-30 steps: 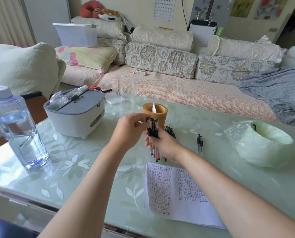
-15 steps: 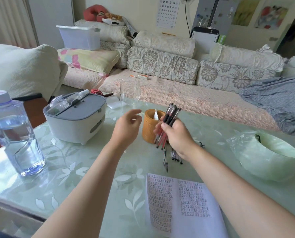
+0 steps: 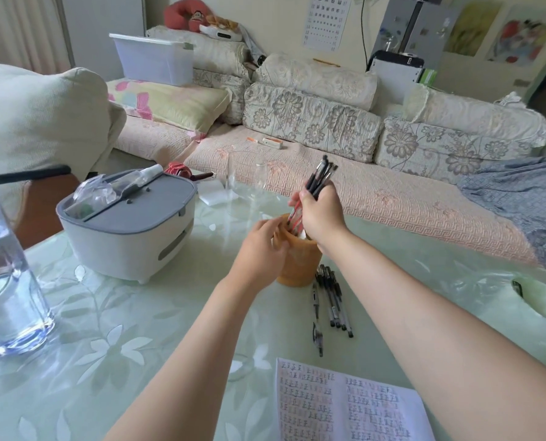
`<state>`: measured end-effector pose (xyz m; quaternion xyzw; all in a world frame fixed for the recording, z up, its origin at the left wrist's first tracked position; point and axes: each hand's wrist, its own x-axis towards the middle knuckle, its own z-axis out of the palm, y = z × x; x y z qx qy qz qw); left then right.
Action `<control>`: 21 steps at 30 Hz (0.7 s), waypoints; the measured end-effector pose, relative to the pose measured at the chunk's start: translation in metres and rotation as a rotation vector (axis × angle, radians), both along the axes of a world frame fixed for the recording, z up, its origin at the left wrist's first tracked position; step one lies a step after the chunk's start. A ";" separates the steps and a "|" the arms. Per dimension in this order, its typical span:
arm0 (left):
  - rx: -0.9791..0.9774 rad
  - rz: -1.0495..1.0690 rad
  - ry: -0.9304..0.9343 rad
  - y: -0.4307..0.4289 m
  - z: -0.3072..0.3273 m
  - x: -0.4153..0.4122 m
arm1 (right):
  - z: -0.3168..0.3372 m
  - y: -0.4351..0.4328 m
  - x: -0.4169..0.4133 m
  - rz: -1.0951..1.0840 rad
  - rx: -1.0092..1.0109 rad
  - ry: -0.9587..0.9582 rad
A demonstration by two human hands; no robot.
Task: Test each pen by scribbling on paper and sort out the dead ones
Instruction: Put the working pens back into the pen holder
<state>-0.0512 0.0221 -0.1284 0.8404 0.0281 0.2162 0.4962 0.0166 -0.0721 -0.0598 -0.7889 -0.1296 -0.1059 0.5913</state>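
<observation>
The right hand [image 3: 321, 214] is clenched around a bundle of pens [image 3: 320, 177], caps up, lower ends dipping into the orange cup [image 3: 301, 265] at the middle of the table [image 3: 112, 345]. The left hand [image 3: 260, 249] grasps the cup at its 9 o'clock side, fingers curled over the rim. Several loose pens [image 3: 330, 300] lie side by side on the table at the cup's 5 o'clock, just beside its base. Farther toward 5 o'clock lies the paper [image 3: 344, 405], its 2 columns filled with writing. A grey-lidded box [image 3: 128, 230] stands at the cup's 9 o'clock, a water bottle [image 3: 6, 281] beyond it.
</observation>
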 end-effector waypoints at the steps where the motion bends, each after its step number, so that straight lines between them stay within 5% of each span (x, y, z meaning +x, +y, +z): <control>1: -0.001 0.001 -0.005 0.002 -0.001 0.001 | -0.003 0.000 -0.001 -0.017 -0.043 0.004; 11: -0.038 -0.006 0.027 0.003 0.000 -0.001 | -0.022 -0.010 -0.002 -0.124 -0.871 -0.057; 21: 0.005 -0.047 0.030 0.006 0.001 -0.002 | -0.010 -0.017 -0.010 0.125 -0.604 -0.085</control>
